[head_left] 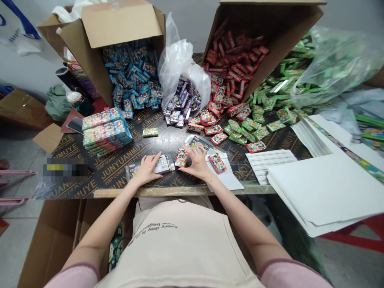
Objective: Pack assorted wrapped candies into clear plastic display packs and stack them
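My left hand (147,170) lies over a flat printed package (163,164) with a barcode, its thumb at the near edge and its fingers at the far edge. Between the thumb and forefinger of my right hand (196,163) is a small red candy box (181,158), close to the package's right end. Another red box (217,163) rests on white paper (229,178) to the right of that hand. Partly under my right fingers is a dark printed plastic packet (195,141). A single green box (150,132) lies beyond my left hand.
At left stands a wrapped stack of boxes (106,132). Behind are a carton of blue boxes (135,76), a bag of purple boxes (183,100), a carton of red boxes (234,68) and a green pile (270,98). White sheets (327,188) overhang the right edge.
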`<state>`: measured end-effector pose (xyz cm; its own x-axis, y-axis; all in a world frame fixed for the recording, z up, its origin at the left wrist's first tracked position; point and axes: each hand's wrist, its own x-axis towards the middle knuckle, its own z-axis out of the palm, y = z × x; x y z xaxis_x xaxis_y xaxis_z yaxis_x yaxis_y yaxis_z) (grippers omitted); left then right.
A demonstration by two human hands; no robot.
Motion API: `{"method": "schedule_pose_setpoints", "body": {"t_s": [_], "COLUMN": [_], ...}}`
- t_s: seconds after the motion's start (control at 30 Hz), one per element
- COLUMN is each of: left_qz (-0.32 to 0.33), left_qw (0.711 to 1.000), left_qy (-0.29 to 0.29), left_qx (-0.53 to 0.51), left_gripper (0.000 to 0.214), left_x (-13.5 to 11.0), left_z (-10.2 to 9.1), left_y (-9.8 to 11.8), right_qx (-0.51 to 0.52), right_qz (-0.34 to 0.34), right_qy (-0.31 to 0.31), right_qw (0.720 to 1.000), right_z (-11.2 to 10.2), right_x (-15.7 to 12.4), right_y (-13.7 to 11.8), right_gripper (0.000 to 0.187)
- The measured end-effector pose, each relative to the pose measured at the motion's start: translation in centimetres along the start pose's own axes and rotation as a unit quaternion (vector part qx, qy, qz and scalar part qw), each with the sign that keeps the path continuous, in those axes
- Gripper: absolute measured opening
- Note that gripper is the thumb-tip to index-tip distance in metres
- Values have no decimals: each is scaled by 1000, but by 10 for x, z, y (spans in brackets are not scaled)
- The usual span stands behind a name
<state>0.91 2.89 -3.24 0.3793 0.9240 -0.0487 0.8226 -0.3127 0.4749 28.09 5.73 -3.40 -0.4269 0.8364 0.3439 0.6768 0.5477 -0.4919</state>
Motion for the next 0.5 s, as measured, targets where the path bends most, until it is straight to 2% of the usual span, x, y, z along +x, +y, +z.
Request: {"method": "schedule_pose_setpoints", "body": {"t_s": [0.13,0.3,0.4,0.5], "left_qz": [39,41,71,92], "left_qw": [999,998,996,993], "left_qy": [14,33,9,-20], "left_qx": [-9,-40,-51,-70], "left_gripper": [111,115,114,116], "left_x": [-2,1,2,3], "left_z": [6,-9,-20,-24], "left_y": [-3,-3,0,6], "right_qx": [22,122,176,170], "right_qz": [-15,-36,-4,-1], "right_qy": [-39,-87,-89,-86], "right_qw": [999,988,980,982], "right_z": [3,-3,-9,-15], "right_x": [-2,-2,0,4], "right_y": [-8,-19,-19,-18], "right_gripper": [91,101,102,100]}}
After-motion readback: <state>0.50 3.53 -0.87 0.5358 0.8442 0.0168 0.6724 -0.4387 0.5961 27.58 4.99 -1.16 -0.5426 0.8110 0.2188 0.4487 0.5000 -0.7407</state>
